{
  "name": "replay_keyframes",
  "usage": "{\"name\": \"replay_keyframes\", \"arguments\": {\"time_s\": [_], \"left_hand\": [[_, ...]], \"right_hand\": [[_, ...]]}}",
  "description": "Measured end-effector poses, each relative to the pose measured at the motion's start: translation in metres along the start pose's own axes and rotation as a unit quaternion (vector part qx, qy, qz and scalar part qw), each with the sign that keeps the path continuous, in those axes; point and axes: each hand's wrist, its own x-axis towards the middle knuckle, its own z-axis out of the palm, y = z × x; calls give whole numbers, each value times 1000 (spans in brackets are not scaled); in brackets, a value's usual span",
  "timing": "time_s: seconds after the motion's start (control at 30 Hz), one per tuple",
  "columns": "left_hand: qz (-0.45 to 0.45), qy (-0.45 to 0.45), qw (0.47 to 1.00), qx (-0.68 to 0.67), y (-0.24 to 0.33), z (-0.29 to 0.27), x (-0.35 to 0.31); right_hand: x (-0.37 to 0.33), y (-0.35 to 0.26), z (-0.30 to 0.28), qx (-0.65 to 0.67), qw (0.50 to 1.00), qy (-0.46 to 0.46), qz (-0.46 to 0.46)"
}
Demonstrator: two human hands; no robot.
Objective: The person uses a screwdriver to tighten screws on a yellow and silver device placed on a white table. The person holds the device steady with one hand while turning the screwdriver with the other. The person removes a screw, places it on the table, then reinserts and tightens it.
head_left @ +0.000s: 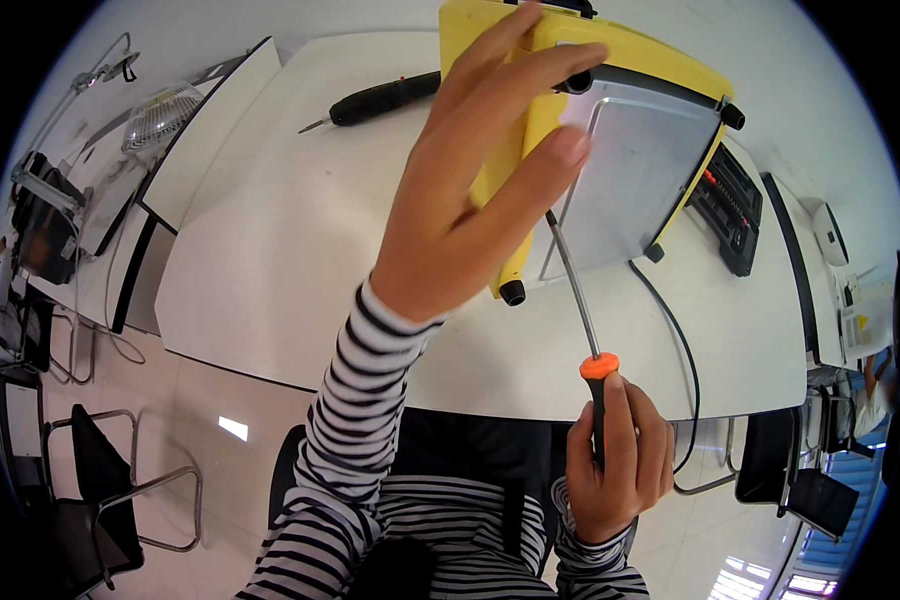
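Note:
A yellow box-shaped device [638, 50] with a flat grey metal panel [645, 165] and black rubber feet stands tilted on the table. My left hand [470, 175] grips its left edge, fingers over the yellow rim and thumb by the panel. My right hand [620, 465] is closed around the black and orange handle of a screwdriver [578, 290]. Its long shaft points up and away, and the tip reaches the device's left side just under my left thumb. Whether the tip sits in a screw I cannot tell.
On the white table [270, 220], a black electric screwdriver [385, 100] lies left of the device. An open black bit case [727, 205] lies to its right. A black cable [682, 335] hangs over the front edge. Chairs [95, 490] stand on the floor at both sides.

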Motion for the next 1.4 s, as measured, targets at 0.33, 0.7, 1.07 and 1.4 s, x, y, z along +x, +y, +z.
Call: {"name": "replay_keyframes", "arguments": {"time_s": [0.33,0.7,1.07,1.4], "left_hand": [[-451,8,823,-344,76,41,-106],[-497,-19,748,-440,79,49,-88],[-491,31,673,-552,86,51,-81],[-508,-16,643,-572,83,48,-79]], "right_hand": [[1,-1,-5,82,996,-2,30],[-20,7,-1,319,930,36,180],[-30,10,-15,176,976,62,109],[-28,7,-21,68,996,50,13]]}}
